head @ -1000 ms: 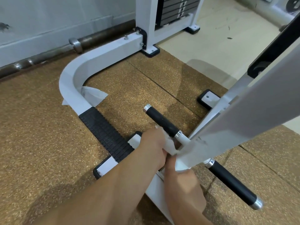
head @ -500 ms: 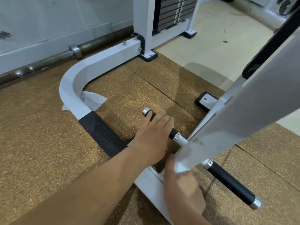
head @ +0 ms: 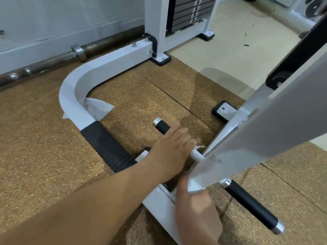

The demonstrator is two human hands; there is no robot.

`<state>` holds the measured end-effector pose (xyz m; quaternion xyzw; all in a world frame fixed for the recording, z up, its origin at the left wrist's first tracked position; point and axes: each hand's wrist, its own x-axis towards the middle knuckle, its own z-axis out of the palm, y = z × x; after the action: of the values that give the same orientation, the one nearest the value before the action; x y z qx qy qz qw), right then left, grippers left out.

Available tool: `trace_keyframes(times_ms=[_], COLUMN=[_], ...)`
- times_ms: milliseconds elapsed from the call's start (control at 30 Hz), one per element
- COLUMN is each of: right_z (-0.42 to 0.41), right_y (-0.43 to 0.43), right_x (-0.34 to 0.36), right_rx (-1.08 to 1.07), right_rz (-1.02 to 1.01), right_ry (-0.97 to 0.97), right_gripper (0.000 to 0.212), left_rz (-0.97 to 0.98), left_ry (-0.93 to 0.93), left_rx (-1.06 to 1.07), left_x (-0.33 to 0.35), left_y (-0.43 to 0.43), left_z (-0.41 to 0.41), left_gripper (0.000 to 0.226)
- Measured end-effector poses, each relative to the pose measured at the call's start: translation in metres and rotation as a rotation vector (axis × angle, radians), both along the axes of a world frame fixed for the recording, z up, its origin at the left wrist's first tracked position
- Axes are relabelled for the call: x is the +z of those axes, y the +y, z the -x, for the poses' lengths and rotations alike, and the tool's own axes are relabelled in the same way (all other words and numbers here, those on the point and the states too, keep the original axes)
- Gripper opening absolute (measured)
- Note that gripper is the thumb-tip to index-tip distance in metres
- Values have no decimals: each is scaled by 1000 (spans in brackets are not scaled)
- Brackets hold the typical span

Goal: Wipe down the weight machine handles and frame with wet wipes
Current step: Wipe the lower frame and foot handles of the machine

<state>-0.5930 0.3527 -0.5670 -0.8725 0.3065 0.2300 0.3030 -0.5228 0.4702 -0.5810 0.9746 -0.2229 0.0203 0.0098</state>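
Left hand [head: 169,151] slid inward, wrapping handle [head: 161,127] lying far-left to near-right; right hand [head: 196,209] grips frame [head: 265,138].

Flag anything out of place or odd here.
A loose white sheet, perhaps a used wipe, lies crumpled on the mat, tucked partly under the curved frame. Dark scraps litter the tile beyond. Nothing looks damaged.
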Motion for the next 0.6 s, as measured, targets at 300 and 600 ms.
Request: trace_keyframes(times_ms=[300,600], right_z=[2,3], right_y=[-3,-2], right_x=[1,1], right_rx=[49,50], right_rz=[23,20], right_ry=[-4,28], right_gripper=[65,63], left_rz=[-58,72], left_ry=[58,-17], left_rx=[-2,412], left_x=[4,29], left_y=[-3,55], left_z=[15,32], left_gripper=[58,67])
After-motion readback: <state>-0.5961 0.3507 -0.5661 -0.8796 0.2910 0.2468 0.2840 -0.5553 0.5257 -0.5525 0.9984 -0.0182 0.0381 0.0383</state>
